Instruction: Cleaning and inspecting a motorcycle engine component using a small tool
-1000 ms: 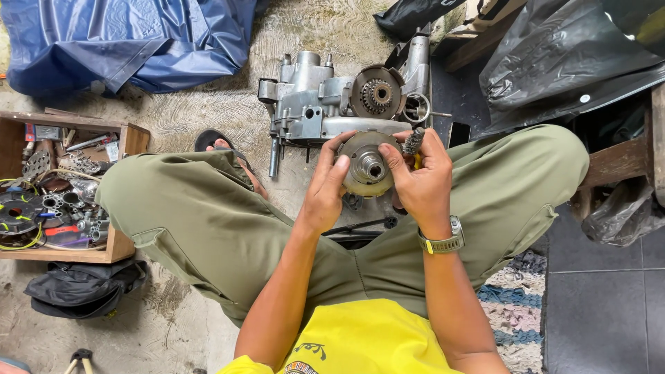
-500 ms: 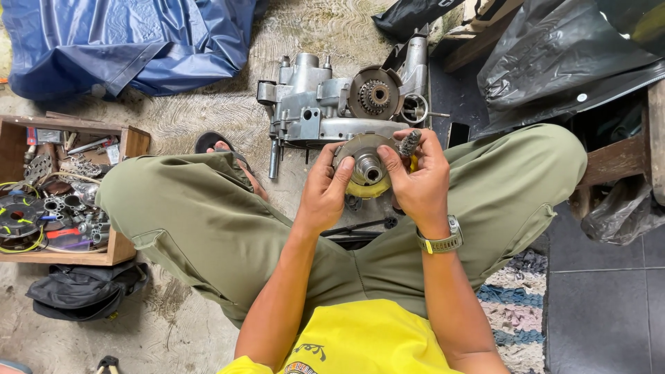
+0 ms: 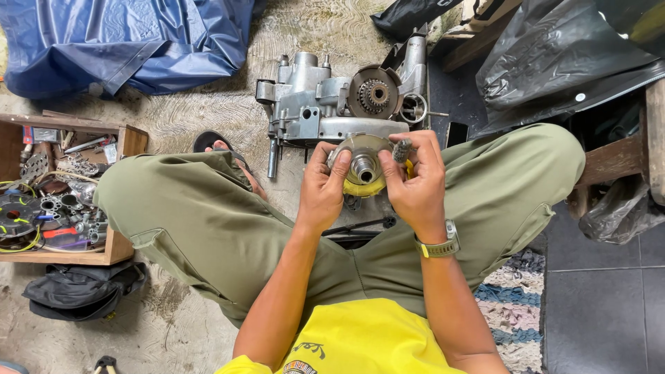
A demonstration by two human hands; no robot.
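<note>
I sit cross-legged in olive trousers and hold a round metal clutch-like disc (image 3: 360, 154) with a shiny centre hub between both hands, above my knees. A yellow cloth (image 3: 373, 185) shows under the disc's lower edge. My left hand (image 3: 320, 188) grips the disc's left side with the thumb near the hub. My right hand (image 3: 414, 181) holds the right side and also pinches a small dark threaded part (image 3: 402, 149) at the fingertips. Just beyond the disc lies a grey engine case (image 3: 325, 111) with an exposed gear (image 3: 375, 93).
A wooden box (image 3: 123, 144) of tools and parts stands at my left. A blue tarp (image 3: 125, 41) lies at the far left, black plastic bags (image 3: 575, 55) at the right. A black bag (image 3: 80, 291) rests by my left thigh, a rug (image 3: 512, 298) under my right leg.
The disc has been turned in my hands, and the yellow cloth now shows beneath it. My right fingers have shifted up with the small threaded part.
</note>
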